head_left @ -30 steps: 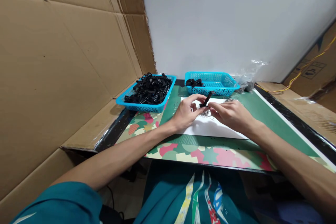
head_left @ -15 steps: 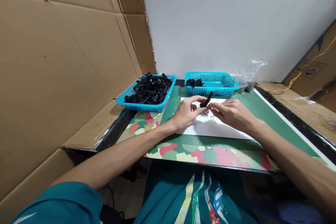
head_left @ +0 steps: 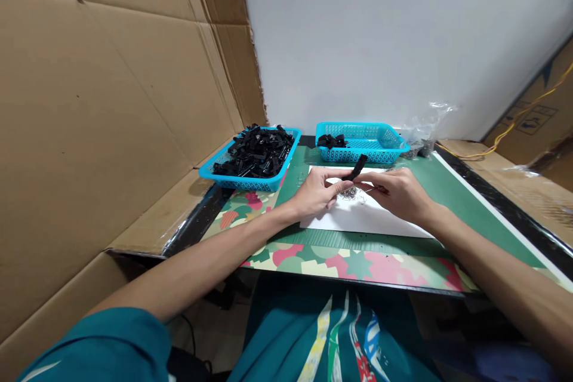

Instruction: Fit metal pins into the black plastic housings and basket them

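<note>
Pinching the black part (head_left: 360,165) low, L hand (head_left: 317,192) had its grip near-closed, R hand (head_left: 400,192) equally close (hold unclear), part's long axis leaning up-R.

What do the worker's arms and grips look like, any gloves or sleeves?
The left grip and right grip are bare hands, with no gloves, watch or bracelet visible. On the left, a short teal sleeve bears a white streak; no right sleeve shows.

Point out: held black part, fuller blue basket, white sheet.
Black part (head_left: 359,167): head view, middle of exposed length.
Fuller blue basket (head_left: 245,181): head view, front wall.
White sheet (head_left: 362,216): head view, bare near portion.
</note>
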{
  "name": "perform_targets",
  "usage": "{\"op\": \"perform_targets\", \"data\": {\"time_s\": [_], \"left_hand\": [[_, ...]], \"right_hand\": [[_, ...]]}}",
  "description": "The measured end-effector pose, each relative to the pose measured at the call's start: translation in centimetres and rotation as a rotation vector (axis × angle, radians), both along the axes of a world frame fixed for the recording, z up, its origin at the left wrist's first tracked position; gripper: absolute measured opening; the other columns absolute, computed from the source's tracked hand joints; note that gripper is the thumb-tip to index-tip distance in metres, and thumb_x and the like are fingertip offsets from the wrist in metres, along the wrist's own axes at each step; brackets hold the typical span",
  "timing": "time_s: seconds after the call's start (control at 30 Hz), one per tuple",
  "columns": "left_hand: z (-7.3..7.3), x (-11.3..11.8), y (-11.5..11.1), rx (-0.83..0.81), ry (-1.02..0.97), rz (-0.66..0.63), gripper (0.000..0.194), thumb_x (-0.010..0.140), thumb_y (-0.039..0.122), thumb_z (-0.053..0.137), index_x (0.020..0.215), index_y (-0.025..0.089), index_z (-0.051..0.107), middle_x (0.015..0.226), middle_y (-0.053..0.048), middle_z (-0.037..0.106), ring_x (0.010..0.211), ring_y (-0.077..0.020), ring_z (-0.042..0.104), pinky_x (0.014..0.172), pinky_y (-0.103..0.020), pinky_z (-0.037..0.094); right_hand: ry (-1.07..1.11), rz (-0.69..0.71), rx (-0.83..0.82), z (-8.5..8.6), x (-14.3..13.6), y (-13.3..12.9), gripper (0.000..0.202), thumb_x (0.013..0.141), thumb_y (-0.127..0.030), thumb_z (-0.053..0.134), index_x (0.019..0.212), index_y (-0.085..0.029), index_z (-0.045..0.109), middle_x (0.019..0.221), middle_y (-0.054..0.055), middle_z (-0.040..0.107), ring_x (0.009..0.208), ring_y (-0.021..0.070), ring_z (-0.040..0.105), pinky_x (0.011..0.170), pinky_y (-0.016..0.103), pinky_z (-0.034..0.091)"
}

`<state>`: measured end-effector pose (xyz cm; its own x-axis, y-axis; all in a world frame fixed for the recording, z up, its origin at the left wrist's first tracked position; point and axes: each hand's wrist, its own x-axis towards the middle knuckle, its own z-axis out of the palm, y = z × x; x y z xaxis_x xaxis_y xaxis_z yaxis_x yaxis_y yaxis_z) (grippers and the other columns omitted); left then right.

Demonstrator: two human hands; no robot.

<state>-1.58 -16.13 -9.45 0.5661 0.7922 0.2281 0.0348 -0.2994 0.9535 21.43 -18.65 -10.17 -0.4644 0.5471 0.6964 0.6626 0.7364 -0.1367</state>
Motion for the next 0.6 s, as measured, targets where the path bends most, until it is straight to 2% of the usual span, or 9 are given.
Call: {"op": "perform_targets", "data": {"time_s": [0.1, 0.27, 0.37, 0.43, 0.5, 0.6], "left_hand": [[0.1, 0.2, 0.1, -0.062, -0.04, -0.081, 0.049, 0.09, 0.053, 0.077, 0.12, 0.014, 0.079, 0.084, -0.006, 0.071, 0.047, -0.0043, 0.041, 0.043, -0.022, 0.03], [0.5, 0.4, 0.1, -0.143, -0.056, -0.114, 0.058, 0.084, 0.072, 0.074, 0.086, 0.014, 0.075, 0.063, 0.002, 0.051, 0.047, -0.004, 0.031, 0.042, -0.021, 0.019], [0.4, 0.3, 0.2, -0.188, -0.019, -0.143, 0.061, 0.086, 0.076, 0.069, 0.078, 0.016, 0.069, 0.053, 0.006, 0.039, 0.043, -0.0045, 0.027, 0.041, -0.022, 0.018], [0.4, 0.2, 0.2, -0.165, 0.005, -0.157, 0.062, 0.089, 0.076, 0.064, 0.079, 0.015, 0.07, 0.054, 0.004, 0.045, 0.042, -0.0053, 0.032, 0.041, -0.022, 0.023], [0.4, 0.2, 0.2, -0.066, 0.026, -0.117, 0.06, 0.094, 0.072, 0.061, 0.088, 0.014, 0.076, 0.063, -0.001, 0.059, 0.045, -0.0066, 0.041, 0.043, -0.023, 0.03], [0.3, 0.1, 0.2, 0.167, 0.049, 0.034, 0.045, 0.097, 0.057, 0.067, 0.111, 0.016, 0.08, 0.094, -0.008, 0.076, 0.06, -0.0103, 0.057, 0.054, -0.024, 0.045]], "right_hand": [[0.064, -0.011, -0.029, 0.5, -0.3, -0.3, 0.026, 0.104, -0.032, 0.06, 0.102, -0.019, 0.083, 0.059, 0.001, 0.07, 0.045, 0.0111, 0.052, 0.05, 0.026, 0.036], [0.15, 0.014, -0.094, 1.4, -0.6, -0.6, 0.032, 0.104, -0.043, 0.062, 0.096, -0.021, 0.084, 0.051, -0.003, 0.058, 0.045, 0.0098, 0.036, 0.047, 0.026, 0.03], [0.174, 0.009, -0.103, 1.5, -0.4, -0.6, 0.037, 0.102, -0.049, 0.063, 0.092, -0.02, 0.083, 0.049, -0.004, 0.052, 0.045, 0.0097, 0.033, 0.047, 0.026, 0.028], [0.186, 0.007, -0.113, 1.5, -0.3, -0.5, 0.038, 0.102, -0.05, 0.063, 0.089, -0.019, 0.082, 0.05, -0.003, 0.053, 0.046, 0.0097, 0.034, 0.047, 0.026, 0.028], [0.184, 0.018, -0.144, 1.5, -0.1, -0.4, 0.037, 0.102, -0.048, 0.063, 0.089, -0.019, 0.082, 0.051, -0.002, 0.056, 0.046, 0.0099, 0.037, 0.047, 0.026, 0.029], [0.158, 0.018, -0.201, 1.6, 0.1, -0.2, 0.033, 0.1, -0.045, 0.065, 0.089, -0.019, 0.083, 0.053, -0.001, 0.059, 0.046, 0.0102, 0.041, 0.047, 0.026, 0.03]]}}
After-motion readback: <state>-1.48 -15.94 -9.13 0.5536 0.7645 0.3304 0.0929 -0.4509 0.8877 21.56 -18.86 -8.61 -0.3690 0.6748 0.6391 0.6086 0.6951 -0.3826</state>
